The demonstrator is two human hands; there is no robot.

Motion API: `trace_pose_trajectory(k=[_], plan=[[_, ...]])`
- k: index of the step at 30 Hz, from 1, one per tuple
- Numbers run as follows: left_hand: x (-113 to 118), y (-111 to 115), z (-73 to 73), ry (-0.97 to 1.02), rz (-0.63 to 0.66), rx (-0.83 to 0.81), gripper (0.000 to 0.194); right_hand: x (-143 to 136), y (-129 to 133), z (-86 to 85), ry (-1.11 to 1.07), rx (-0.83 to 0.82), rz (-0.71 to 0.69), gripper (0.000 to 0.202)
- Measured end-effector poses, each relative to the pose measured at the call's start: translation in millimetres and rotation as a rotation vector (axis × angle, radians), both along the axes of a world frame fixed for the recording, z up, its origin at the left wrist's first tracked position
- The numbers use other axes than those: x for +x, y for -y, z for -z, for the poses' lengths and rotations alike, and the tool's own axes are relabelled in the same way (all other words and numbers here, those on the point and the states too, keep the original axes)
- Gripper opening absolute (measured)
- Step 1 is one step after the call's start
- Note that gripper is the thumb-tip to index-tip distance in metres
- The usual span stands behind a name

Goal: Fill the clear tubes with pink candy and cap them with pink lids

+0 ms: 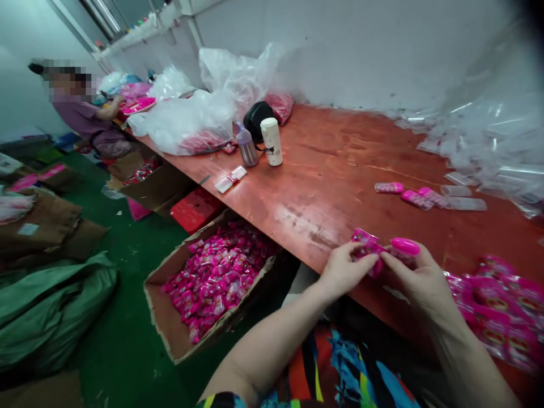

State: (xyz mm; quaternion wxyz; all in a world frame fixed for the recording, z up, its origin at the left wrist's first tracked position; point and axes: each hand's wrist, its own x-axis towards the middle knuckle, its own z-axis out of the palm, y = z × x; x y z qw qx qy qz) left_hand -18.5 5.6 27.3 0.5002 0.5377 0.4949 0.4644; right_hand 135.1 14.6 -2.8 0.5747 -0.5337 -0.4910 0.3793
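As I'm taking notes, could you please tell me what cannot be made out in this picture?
Head view: most of what is under the glossy pink oval cap, hidden by the right hand.
Head view: print on the shiny pink plastic packet, blurred, partly covered by the left hand.
Head view: heap of pink plastic packets, cut off by the right edge.
Head view: part of the rounded black case, behind the white cylindrical bottle.

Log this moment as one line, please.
left hand: on pink packet | right hand: pink-capped tube, fingers at packet | right side: pink packet pile | floor: open carton of pink packets
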Motion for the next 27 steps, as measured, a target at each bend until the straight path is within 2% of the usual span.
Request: trace_pose_trajectory(k=[2,4,6,9,12,14,16,19,23,27], plan=[[-6,-4,-7.5,0.159,0.084,-0.159,0.026,-3,3,-8.2,-0.043,-0.041,-0.080,0.046],[-10,-6,-13.1,0.203,0.085,-0.188,0.024,-6,6,-15.9,-0.100,-0.069,-0.125,0.045],[-12,-7,-15.7,0.233,0.092,-0.224,0.029,-9,7,-20.0,-0.182,-0.092,-0.131,0.042],[-12,-9,-14.8,0.254,0.181,-0.360,0.040,-6,3,-19.9,-0.223,-0.029,-0.115,0.037],[-7,-14,-14.8,0.326,0.244,-0.459,0.038,3,-1,-18.2,-0.217,0.003,-0.152,0.031],[-3,-16,-16.7,0.350,0.239,-0.473,0.040,7,-1,-18.0,-0.236,0.007,-0.150,0.030],[0,-18,-18.5,0.286,0.260,-0.491,0.045,11,0,-19.1,-0.259,0.008,-0.142,0.030],[0,-18,-16.9,0.164,0.365,-0.516,0.047,14,3,-23.5,-0.272,0.012,-0.156,0.028],[-6,-15,-9.1,0.209,0.494,-0.459,0.042,19,5,-31.3,-0.186,0.018,-0.152,0.024],[-4,-14,-6.9,0.195,0.414,-0.456,0.036,19,4,-33.2,-0.140,0.001,-0.132,0.026]])
